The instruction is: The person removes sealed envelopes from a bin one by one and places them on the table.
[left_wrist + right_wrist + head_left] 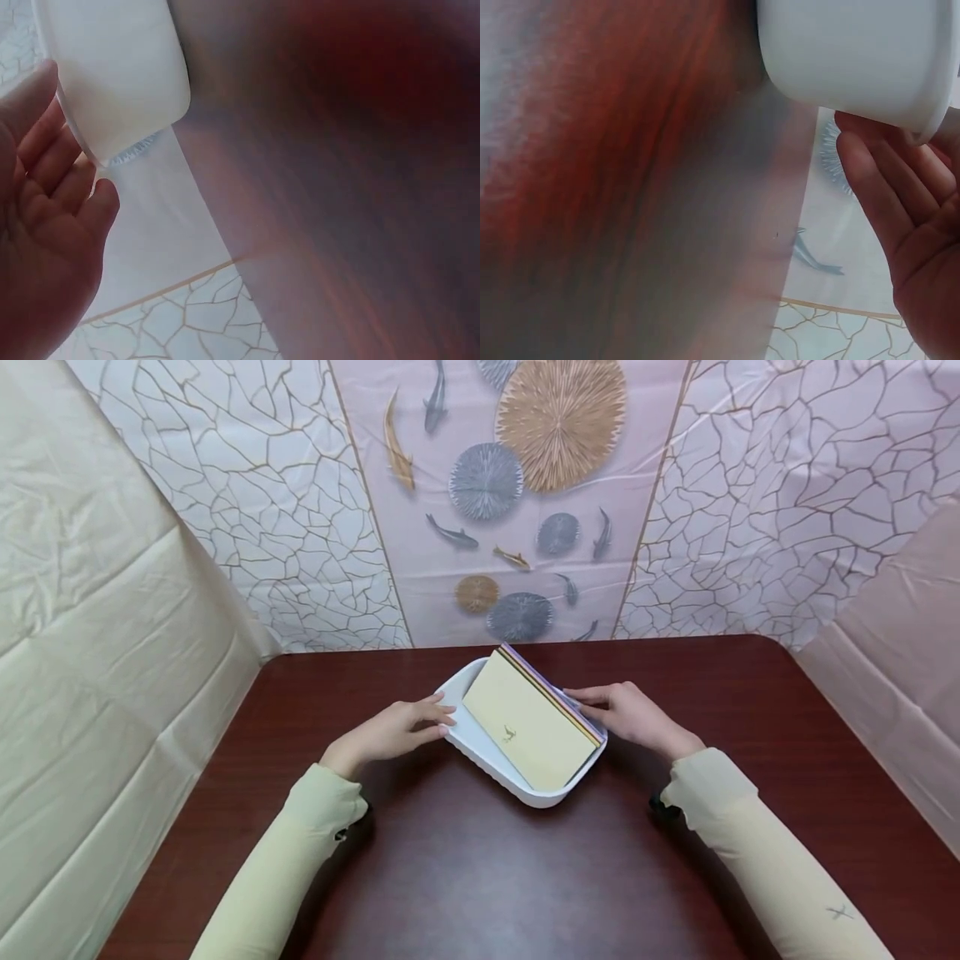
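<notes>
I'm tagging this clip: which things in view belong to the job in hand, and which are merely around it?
In the job:
- white tray
- stack topped in pale yellow, inside
- left hand and right hand, at the tray

Merely around:
- dark table
- patterned backdrop
- plain side cloths

A small table booth screened with cloth, the wider room hidden
A white-and-pale-pink fabric backdrop (420,560) with a printed crackle, fish and disc pattern hangs behind a dark reddish-brown, wood-grained tabletop (480,877); a creased cream cloth (97,652) and a creased pinkish-beige cloth (892,627) flank it.
</notes>
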`<state>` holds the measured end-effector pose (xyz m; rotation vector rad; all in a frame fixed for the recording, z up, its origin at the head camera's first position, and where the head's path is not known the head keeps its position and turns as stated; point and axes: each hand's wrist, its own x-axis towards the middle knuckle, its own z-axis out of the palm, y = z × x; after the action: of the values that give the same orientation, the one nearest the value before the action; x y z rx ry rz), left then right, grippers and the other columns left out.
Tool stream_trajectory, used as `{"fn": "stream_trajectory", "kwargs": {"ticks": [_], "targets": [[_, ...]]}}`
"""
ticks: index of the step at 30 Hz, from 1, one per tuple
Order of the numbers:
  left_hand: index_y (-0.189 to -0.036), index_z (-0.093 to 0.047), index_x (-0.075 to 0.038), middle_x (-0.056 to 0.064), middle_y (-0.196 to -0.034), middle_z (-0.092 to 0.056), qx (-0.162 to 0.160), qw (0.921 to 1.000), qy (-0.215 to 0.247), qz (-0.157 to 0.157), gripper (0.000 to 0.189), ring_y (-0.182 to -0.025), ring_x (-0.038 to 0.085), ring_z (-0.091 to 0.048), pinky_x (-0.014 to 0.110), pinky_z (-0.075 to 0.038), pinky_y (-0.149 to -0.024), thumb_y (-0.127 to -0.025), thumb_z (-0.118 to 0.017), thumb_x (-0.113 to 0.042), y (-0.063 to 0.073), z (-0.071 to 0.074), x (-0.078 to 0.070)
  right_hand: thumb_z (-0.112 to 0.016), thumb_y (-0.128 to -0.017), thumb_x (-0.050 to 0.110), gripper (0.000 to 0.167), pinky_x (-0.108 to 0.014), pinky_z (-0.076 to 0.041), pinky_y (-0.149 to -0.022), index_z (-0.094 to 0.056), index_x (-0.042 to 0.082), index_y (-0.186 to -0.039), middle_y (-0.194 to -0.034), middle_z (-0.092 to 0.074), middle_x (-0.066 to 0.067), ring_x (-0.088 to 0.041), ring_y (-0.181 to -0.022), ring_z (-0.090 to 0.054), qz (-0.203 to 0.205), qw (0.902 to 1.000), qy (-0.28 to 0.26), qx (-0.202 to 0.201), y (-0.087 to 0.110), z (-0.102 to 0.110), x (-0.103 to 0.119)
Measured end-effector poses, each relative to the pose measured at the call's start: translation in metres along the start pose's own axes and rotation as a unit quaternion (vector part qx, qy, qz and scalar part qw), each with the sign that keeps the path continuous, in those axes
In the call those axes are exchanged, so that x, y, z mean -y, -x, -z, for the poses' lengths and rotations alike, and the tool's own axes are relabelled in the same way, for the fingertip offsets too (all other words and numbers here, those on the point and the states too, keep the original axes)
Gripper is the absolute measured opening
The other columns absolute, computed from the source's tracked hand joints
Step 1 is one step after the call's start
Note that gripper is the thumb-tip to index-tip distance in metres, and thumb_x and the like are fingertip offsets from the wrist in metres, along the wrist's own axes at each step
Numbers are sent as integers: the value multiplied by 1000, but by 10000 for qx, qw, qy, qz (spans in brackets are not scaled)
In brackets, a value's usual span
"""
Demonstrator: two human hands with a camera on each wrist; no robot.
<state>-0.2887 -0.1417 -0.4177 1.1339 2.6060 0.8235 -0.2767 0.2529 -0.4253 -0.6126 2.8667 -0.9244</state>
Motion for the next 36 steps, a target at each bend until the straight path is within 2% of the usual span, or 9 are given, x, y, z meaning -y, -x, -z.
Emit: {"fn": "stream_trajectory", "kwargs": {"ticks": [5, 9, 12, 16, 22, 30, 33, 36], "targets": [[-135, -65, -6, 6, -151, -50, 278, 9985, 372, 282, 39, -153, 22, -19, 43, -24, -118, -103, -59, -27, -13, 2, 7, -65, -98, 15, 39, -29, -39, -55, -64, 12, -138, -110, -73, -14, -10, -49, -35, 101, 9996, 207, -166, 7, -4, 2], [-136, -63, -4, 9, -154, -46, 382, 9978, 482, 253, 38, -154, 26, -11, 44, -17, -120, -104, -56, -24, -23, 5, 9, -64, -99, 14, 42, -29, -41, -53, -61, 7, -140, -82, -70, -11, -11, -48, -39, 86, 9994, 261, -207, 14, -7, 6], [-136, -62, -2, 9, -155, -44, 466, 9972, 507, 275, 38, -154, 27, -9, 43, -15, -121, -105, -55, -22, -29, 7, 9, -62, -100, 15, 43, -29, -40, -52, -58, 5, -142, -61, -53, 0, -11, -47, -39, 98, 9987, 455, -220, 19, -10, 10], [-136, -62, -2, 9, -157, -42, 589, 9966, 469, 343, 37, -154, 29, -7, 44, -14, -121, -105, -54, -21, -35, 10, 9, -59, -102, 14, 43, -28, -40, -52, -56, 0, -142, -57, -46, 4, -10, -48, -41, 214, 9959, 835, -267, 24, -16, 16], [-137, -61, -1, 12, -159, -37, 746, 9949, 456, 500, 38, -155, 29, -4, 44, -12, -121, -105, -53, -21, -43, 8, 7, -58, -101, 11, 42, -28, -39, -51, -54, -5, -141, -56, -46, 4, -9, -47, -41, 192, 9920, 1185, -386, 35, -19, 29], [-138, -60, 0, 8, -163, -30, 598, 9923, 693, 832, 38, -155, 26, -3, 43, -12, -121, -107, -50, -20, -43, 10, 2, -61, -96, 7, 44, -26, -30, -44, -57, -7, -137, -53, -37, 7, -7, -43, -31, 218, 9869, 1384, -800, 54, -29, 50], [-138, -60, 0, 8, -165, -25, 642, 9927, 673, 765, 38, -154, 26, -3, 43, -11, -122, -108, -47, -20, -43, 9, 0, -62, -93, 6, 44, -27, -27, -42, -59, -8, -135, -50, -34, 7, -7, -42, -27, 231, 9818, 1631, -943, 61, -33, 60], [-139, -59, 0, 8, -167, -20, 741, 9935, 611, 608, 39, -154, 27, -6, 42, -12, -121, -109, -45, -19, -43, 7, -1, -62, -91, 5, 43, -27, -26, -40, -61, -9, -132, -46, -32, 6, -7, -41, -25, 309, 9721, 2032, -1130, 69, -37, 69]]}}
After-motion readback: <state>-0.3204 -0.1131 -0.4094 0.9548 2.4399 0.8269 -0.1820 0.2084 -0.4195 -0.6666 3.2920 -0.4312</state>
